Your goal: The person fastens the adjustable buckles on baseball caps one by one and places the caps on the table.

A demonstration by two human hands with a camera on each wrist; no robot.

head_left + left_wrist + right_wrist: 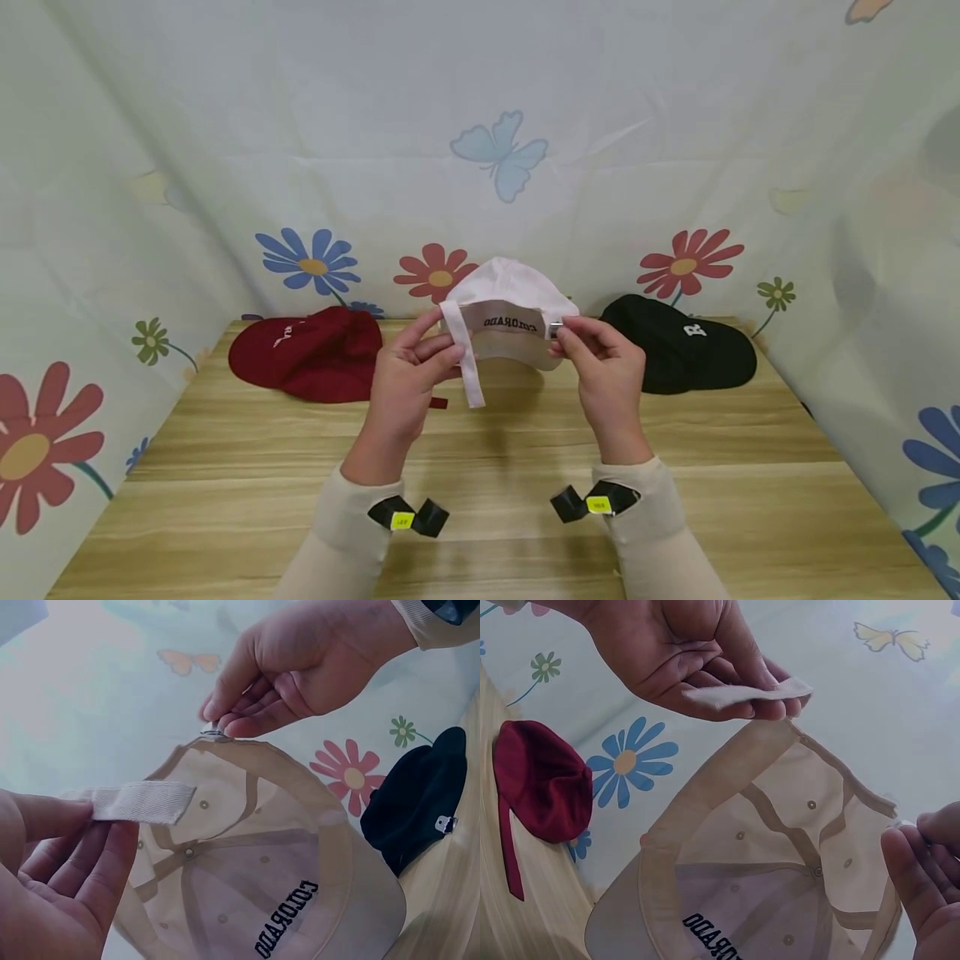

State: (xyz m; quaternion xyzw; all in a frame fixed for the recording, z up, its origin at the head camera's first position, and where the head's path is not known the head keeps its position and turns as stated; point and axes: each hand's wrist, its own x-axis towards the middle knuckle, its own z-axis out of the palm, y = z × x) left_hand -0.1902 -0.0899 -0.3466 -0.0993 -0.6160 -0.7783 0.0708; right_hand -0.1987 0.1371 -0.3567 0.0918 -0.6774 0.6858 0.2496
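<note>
Both hands hold a pale baseball cap [510, 283] up over the table, its back opening facing me and the dark COLORADO stitching showing inside. My left hand [408, 367] pinches the loose back strap [142, 802] between thumb and fingers; the strap's free end hangs down past them. My right hand [607, 367] pinches the metal buckle [555, 329] at the other side of the opening. In the left wrist view that buckle sits right at the right hand's fingertips. Strap and buckle are apart, with the cap's back gap between them.
A dark red cap [322, 354] lies on the wooden table [495, 500] at the left, its strap trailing toward the middle. A black cap [660, 350] with a white letter lies at the right. Behind them hangs a flowered cloth [600, 125].
</note>
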